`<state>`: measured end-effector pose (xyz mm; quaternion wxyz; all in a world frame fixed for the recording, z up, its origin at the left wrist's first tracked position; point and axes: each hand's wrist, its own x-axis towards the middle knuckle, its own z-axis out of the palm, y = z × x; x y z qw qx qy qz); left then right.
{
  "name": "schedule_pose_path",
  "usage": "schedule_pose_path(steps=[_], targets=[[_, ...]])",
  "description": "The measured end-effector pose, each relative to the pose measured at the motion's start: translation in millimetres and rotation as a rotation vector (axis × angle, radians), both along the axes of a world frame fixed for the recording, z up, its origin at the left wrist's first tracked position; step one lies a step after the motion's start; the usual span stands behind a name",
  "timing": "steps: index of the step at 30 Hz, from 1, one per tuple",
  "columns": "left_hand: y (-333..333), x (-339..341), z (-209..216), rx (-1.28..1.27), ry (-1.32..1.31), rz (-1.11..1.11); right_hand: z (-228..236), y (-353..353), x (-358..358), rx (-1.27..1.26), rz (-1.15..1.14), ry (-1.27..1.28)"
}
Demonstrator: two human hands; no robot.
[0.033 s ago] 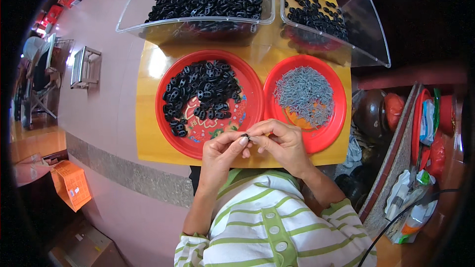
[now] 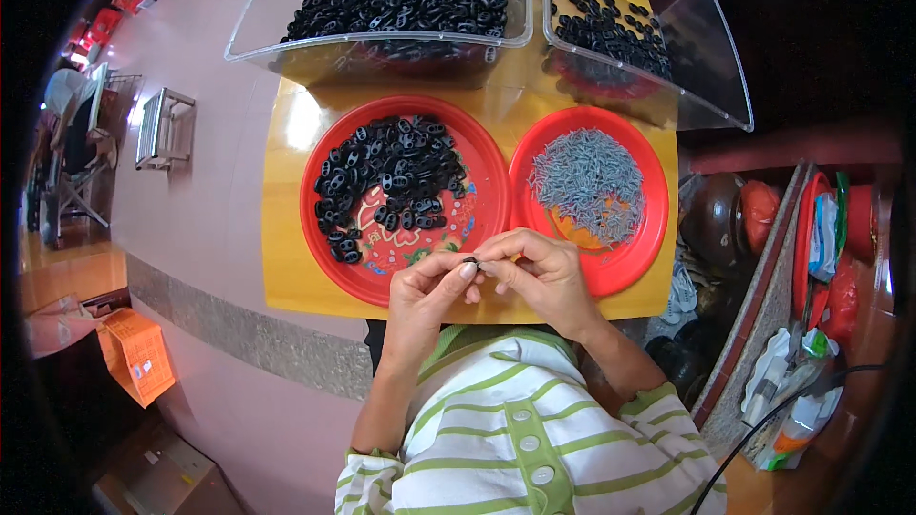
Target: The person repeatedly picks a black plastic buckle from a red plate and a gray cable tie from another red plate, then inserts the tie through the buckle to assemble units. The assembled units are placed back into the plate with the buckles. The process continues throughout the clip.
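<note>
My left hand (image 2: 431, 294) and my right hand (image 2: 542, 278) meet fingertip to fingertip over the near edge of the yellow tabletop (image 2: 286, 272). Together they pinch a small black piece (image 2: 470, 260). Just beyond them stands a large red plate (image 2: 307, 205) with several black pieces (image 2: 391, 167) heaped on its far half. To its right is a smaller red plate (image 2: 658, 205) holding a pile of small grey parts (image 2: 587, 181). My right hand overlaps that plate's near rim.
Two clear plastic bins sit at the far edge, the left bin (image 2: 382, 43) heaped with black pieces, the right bin (image 2: 711, 86) partly filled. Red containers and clutter (image 2: 821, 238) crowd the right. An orange bag (image 2: 134, 353) and a metal rack (image 2: 162, 129) stand on the floor at left.
</note>
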<state>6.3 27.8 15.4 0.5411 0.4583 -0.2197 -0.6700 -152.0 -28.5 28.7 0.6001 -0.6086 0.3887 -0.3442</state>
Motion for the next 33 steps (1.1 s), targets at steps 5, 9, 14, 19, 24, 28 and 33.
schedule_pose_path(steps=[5,9,14,19,24,28,33], targets=[[4.1,15.7,0.3,0.024,0.047,0.071,3.7,-13.3,8.0,0.121,0.112,0.004],[7.7,25.0,-1.3,-0.026,-0.003,0.098,-2.1,-37.3,25.9,-0.376,0.115,0.275],[14.7,24.0,-3.0,-0.048,0.004,0.042,-19.6,-40.8,56.1,-0.678,0.170,0.502],[18.8,23.4,-7.3,-0.052,0.004,0.055,-25.4,-40.1,61.0,-0.722,0.170,0.633],[18.4,23.3,-7.7,-0.068,0.010,0.051,-22.9,-36.9,61.8,-0.640,0.176,0.587],[19.0,20.3,-6.9,-0.067,-0.026,0.070,-17.8,-36.9,60.7,-0.595,0.186,0.564],[21.5,18.4,-5.0,-0.066,-0.010,0.055,-19.1,-33.8,59.0,-0.686,0.194,0.568]])
